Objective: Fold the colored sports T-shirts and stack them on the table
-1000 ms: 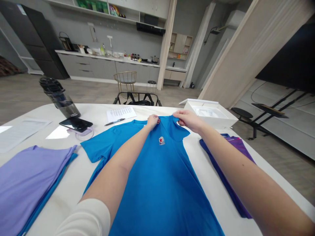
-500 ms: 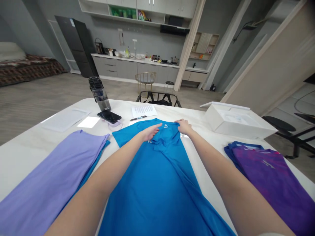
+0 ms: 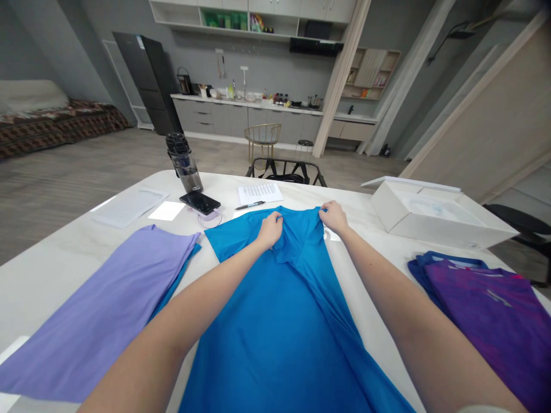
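Observation:
A blue T-shirt [image 3: 275,321] lies spread on the white table in front of me, its collar end away from me. My left hand [image 3: 271,229] is closed on the fabric by the neckline, fingers pinched together. Further right, my right hand [image 3: 333,217] pinches the shirt's upper right edge near the shoulder. Between the two hands the cloth is drawn up in folds, and the neck label is hidden. Creases run from there down the shirt's right side. The left sleeve [image 3: 226,238] lies flat on the table.
Left lies a lavender garment [image 3: 116,304] over a blue one. Folded purple and navy shirts [image 3: 486,310] are at the right, below an open white box [image 3: 439,215]. Toward the back are a water bottle [image 3: 187,166], a phone [image 3: 200,202], a pen [image 3: 250,205] and printed paper [image 3: 260,193].
My left hand went from open fingers above the collar to a pinch on its fabric. The shirt's right shoulder is now pulled up and the neck label covered. The view shifted slightly.

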`<state>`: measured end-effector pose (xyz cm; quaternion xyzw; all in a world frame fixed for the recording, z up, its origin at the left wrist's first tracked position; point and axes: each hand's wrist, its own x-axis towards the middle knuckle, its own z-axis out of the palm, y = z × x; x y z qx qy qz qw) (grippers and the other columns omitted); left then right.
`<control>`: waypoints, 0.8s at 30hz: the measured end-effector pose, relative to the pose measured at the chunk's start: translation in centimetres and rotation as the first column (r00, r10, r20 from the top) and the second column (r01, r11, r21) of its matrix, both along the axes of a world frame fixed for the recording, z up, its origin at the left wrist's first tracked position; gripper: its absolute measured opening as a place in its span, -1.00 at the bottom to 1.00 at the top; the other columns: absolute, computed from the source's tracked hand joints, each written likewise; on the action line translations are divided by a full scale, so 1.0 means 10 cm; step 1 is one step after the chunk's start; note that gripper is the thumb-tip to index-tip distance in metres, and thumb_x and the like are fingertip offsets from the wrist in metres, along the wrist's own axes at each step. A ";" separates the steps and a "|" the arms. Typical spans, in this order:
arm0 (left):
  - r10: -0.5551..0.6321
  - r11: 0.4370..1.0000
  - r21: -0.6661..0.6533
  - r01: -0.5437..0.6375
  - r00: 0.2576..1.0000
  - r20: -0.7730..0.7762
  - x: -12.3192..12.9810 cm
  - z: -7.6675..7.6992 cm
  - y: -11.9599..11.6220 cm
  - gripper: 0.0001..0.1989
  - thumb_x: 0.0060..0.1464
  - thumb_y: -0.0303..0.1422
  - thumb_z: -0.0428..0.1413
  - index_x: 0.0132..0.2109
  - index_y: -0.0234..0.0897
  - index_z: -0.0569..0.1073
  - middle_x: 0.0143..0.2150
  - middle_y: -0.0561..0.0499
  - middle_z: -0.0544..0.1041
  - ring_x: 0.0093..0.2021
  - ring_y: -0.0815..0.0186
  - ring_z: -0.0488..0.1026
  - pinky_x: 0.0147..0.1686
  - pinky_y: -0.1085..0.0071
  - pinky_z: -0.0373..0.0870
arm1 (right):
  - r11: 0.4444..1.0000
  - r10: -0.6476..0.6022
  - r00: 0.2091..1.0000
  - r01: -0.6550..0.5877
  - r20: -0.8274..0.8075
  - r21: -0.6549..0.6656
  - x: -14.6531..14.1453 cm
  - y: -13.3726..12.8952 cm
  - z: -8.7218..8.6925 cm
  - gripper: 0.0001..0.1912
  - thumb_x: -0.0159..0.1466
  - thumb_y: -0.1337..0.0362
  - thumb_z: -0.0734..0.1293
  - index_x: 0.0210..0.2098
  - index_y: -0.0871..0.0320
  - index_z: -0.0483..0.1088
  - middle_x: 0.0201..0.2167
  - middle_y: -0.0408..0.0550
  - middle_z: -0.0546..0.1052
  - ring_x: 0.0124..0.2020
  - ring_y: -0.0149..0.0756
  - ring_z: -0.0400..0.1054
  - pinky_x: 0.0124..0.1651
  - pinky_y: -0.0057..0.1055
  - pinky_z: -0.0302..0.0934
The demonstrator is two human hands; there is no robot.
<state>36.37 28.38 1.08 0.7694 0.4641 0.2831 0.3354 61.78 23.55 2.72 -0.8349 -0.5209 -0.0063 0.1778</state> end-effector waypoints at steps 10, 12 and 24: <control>0.165 0.985 -0.018 -0.174 0.958 -0.234 -0.30 -0.23 0.66 -0.75 0.29 -0.33 0.02 0.01 -0.28 0.51 -0.02 -0.20 0.59 0.02 0.10 0.52 0.00 0.27 0.39 | 0.988 -0.055 0.998 0.054 0.000 -0.146 -0.33 0.29 -0.28 -0.54 0.33 0.34 0.15 0.21 0.06 0.30 0.23 0.16 0.28 0.23 0.08 0.17 0.16 0.23 0.15; 0.162 0.980 0.156 -0.121 0.944 -0.287 -0.34 -0.25 0.55 -0.67 0.31 -0.34 -0.02 0.16 -0.28 0.42 0.11 -0.24 0.52 0.10 0.07 0.47 0.06 0.22 0.36 | 0.995 -0.009 0.999 0.012 0.033 -0.103 -0.37 0.18 -0.34 -0.56 0.37 0.30 0.14 0.22 0.09 0.28 0.24 0.18 0.28 0.22 0.06 0.17 0.17 0.17 0.16; -0.192 0.875 0.264 0.405 0.793 -0.579 -0.59 -0.25 -0.47 -0.60 0.36 -0.30 -0.13 0.22 -0.21 0.42 0.36 -0.23 0.33 0.35 -0.01 0.27 0.33 -0.12 0.08 | 0.944 0.303 0.941 -0.318 -0.150 -0.086 -0.83 -1.12 -0.25 -0.75 0.40 0.14 0.27 -0.09 0.12 0.51 -0.15 -0.01 0.52 -0.12 -0.24 0.40 -0.05 -0.40 0.20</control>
